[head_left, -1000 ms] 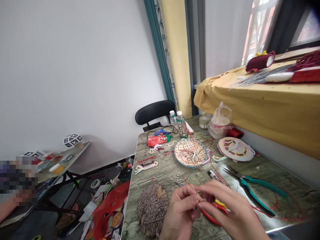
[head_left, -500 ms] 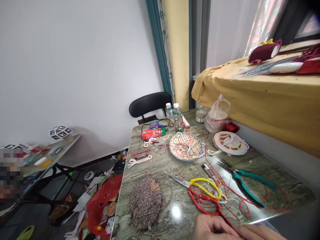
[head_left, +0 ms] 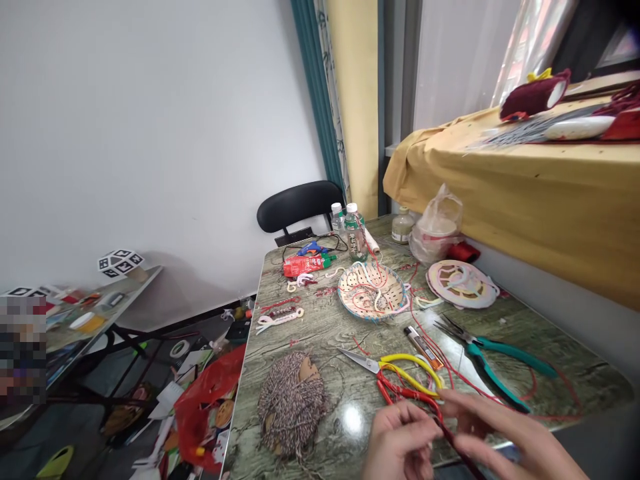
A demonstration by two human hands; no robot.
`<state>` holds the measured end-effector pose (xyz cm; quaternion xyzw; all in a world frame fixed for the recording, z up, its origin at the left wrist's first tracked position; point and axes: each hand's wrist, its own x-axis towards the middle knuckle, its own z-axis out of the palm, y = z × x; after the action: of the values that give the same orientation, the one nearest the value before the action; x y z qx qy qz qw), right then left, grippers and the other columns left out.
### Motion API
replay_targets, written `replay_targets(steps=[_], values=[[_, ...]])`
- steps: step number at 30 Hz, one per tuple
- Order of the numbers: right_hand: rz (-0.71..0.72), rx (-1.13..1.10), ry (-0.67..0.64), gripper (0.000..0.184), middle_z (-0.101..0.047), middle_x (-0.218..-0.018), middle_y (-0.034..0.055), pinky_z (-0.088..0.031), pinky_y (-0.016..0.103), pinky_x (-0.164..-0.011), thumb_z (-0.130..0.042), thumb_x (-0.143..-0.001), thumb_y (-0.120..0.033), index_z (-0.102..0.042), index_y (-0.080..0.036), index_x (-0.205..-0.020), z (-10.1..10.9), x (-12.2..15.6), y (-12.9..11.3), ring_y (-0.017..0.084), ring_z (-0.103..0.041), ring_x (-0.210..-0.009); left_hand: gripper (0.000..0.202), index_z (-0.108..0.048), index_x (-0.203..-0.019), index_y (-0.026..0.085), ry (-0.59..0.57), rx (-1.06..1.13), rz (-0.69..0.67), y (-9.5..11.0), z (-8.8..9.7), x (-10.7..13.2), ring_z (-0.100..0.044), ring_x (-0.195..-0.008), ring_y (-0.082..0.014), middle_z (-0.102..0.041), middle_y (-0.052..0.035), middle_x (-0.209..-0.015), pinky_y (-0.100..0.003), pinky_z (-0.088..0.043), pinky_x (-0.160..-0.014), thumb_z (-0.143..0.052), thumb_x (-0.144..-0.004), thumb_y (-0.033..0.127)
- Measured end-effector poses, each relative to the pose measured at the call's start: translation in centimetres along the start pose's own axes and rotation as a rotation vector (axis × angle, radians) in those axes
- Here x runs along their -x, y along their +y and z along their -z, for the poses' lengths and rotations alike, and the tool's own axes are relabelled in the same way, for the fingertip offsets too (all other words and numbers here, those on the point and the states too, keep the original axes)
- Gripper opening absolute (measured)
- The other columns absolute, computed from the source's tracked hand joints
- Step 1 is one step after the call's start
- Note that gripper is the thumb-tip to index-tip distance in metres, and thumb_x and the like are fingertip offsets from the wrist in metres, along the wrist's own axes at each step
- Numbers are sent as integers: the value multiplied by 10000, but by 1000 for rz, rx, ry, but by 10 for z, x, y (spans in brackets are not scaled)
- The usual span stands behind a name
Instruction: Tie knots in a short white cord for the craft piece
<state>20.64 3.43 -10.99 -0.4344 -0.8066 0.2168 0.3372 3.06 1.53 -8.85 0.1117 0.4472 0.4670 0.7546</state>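
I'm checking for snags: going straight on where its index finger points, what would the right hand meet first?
Probably the scissors, at their handles: these lie just beyond the index fingertip of the right hand. Depth is unclear, though; if the hand is raised enough, it might pass over them.

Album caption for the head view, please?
Left hand and right hand at a dark red cord, near scissors.

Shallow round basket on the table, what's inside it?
Pale and red cords lie inside the basket; the patches of its bottom directly beneath them are covered and cannot be seen.
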Motion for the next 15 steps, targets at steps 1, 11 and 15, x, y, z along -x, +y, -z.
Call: replay_targets(steps=[1,11,15], values=[[-49,37,-17,272,-776,-966,51,-596,230,-719,-626,-852,-421,-713,-242,-1036,-3,-8,3,219,-740,-837,406,-560,-550,129,31,36,-41,4,2,0,-288,-333,-18,-444,55,-387,-186,-139,-354,-872,-402,342],[-80,118,-161,215,-694,-729,4,-521,267,-588,-531,-874,-237,-670,-247,-710,-43,-69,6,191,-684,-647,150,-526,-727,135,253,370,-467,66,30,22,-376,-422,-26,-425,84,-501,-125,-302,-400,-608,-841,83],[-157,140,-25,229,-716,-782,60,-526,309,-604,-449,-929,-316,-639,-200,-875,-20,-84,23,209,-672,-643,273,-549,-751,118,283,424,-502,73,35,25,-380,-406,-27,-410,74,-500,-129,-307,-388,-383,-955,42]])
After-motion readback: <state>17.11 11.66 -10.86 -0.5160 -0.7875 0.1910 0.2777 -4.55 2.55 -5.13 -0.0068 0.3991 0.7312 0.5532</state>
